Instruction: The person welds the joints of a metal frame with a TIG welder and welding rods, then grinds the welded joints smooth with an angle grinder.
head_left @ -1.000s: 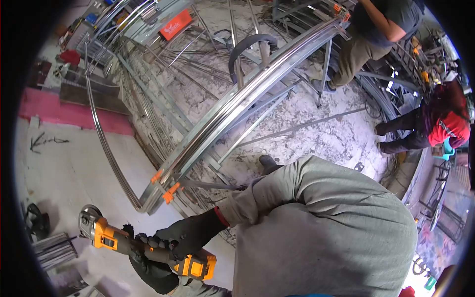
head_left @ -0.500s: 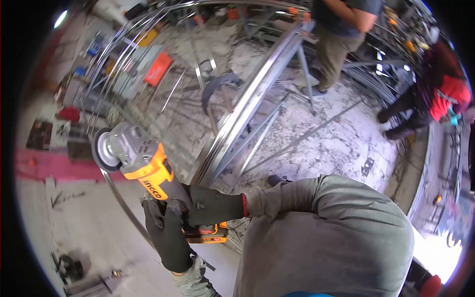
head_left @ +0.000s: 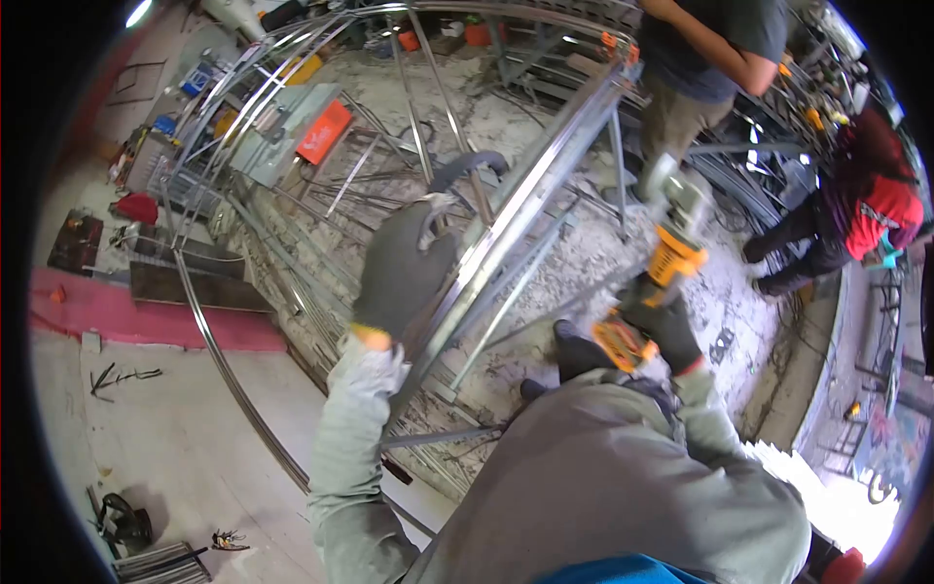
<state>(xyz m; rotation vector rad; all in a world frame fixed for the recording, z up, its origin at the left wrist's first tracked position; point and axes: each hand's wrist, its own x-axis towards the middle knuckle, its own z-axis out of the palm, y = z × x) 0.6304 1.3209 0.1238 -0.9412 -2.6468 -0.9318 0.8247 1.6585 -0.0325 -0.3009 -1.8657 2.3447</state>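
My right hand (head_left: 665, 329), in a dark glove, grips a yellow and grey cordless angle grinder (head_left: 673, 255) by its body. The grinder's head points away from me and its disc is blurred; the yellow battery (head_left: 623, 343) shows at the near end. My left hand (head_left: 404, 275), also gloved, reaches forward beside the long shiny metal rails (head_left: 520, 209), with thumb and fingers curved and a gap between them. Just beyond its fingertips lies a dark curved strip (head_left: 467, 169).
One person (head_left: 710, 58) stands at the far end of the rails, another person in red and black (head_left: 861, 200) at the right. A red-orange box (head_left: 323, 131) lies beyond the rails to the left. Bent metal tubes (head_left: 229, 365) curve along the left side.
The grinder has swung from the left, where both hands were on it, to the right in my right hand alone. My left hand has let go and moved forward to the rails.
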